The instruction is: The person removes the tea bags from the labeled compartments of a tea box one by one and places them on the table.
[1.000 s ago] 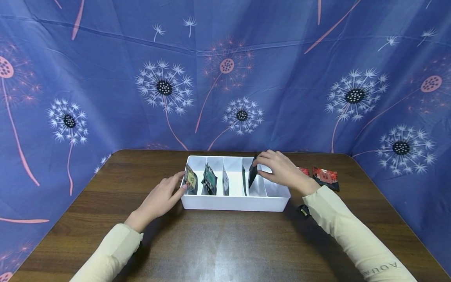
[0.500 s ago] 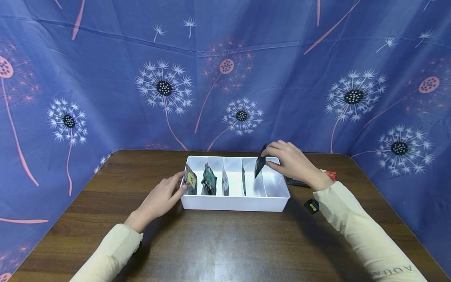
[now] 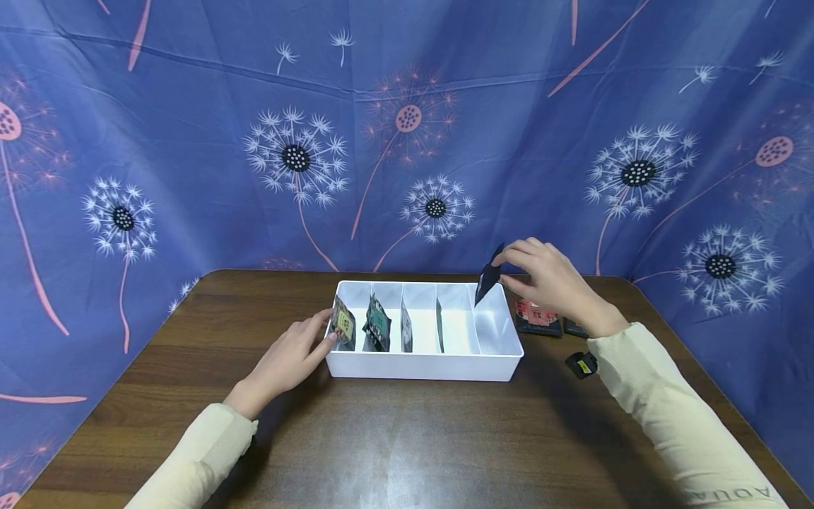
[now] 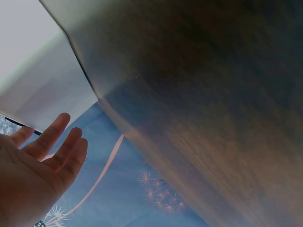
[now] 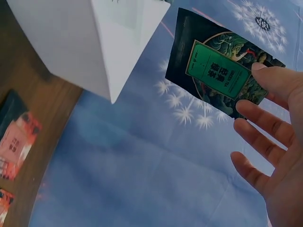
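Note:
My right hand (image 3: 540, 276) pinches a tea sachet (image 3: 488, 278) by one edge, between thumb and fingers, over the rightmost compartment of a white divided box (image 3: 420, 365). In the right wrist view the sachet (image 5: 220, 68) is dark with a green label. My left hand (image 3: 289, 359) rests at the box's left end, thumb near the front corner; in the left wrist view its fingers (image 4: 59, 130) look relaxed. Inside the box stand a yellow-labelled sachet (image 3: 344, 325), a green sachet (image 3: 378, 325), a pale sachet (image 3: 407, 329) and a thin green-edged sachet (image 3: 439, 326).
Red-and-black sachets (image 3: 537, 317) lie on the brown table (image 3: 407, 438) right of the box, partly behind the right hand. Beside the right cuff is a small black object (image 3: 581, 365) with a yellow mark. A blue dandelion-print cloth (image 3: 407, 162) hangs behind the table.
My right hand has raised the dark sachet out of the fourth compartment and carried it rightward over the last one. The left hand and the box have stayed put.

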The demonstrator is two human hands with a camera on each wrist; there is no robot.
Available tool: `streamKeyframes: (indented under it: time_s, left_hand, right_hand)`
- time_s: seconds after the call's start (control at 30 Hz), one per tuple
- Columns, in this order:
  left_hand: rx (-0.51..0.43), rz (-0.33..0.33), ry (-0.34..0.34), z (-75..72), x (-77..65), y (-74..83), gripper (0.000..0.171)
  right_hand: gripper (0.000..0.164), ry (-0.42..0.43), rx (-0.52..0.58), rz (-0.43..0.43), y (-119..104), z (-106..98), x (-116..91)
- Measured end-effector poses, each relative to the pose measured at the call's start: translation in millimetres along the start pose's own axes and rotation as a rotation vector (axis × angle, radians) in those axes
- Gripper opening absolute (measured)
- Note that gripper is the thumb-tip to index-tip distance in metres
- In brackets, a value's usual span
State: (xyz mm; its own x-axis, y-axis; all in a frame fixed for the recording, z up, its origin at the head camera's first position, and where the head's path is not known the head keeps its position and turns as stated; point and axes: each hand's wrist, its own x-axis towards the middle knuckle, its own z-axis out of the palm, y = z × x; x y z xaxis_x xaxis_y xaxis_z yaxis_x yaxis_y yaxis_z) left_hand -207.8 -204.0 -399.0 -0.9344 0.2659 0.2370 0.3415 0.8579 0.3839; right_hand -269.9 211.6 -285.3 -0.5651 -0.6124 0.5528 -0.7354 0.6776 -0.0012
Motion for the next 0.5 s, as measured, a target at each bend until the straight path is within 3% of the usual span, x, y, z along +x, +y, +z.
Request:
streamKeyframes:
  time_s: [0.5]
  left_hand:
    - [-0.008, -0.004, -0.010, -0.4, -0.6, -0.1, 0.054]
  right_hand:
    - [0.020, -0.020, -0.037, 0.159, 23.6, -15.3, -28.5]
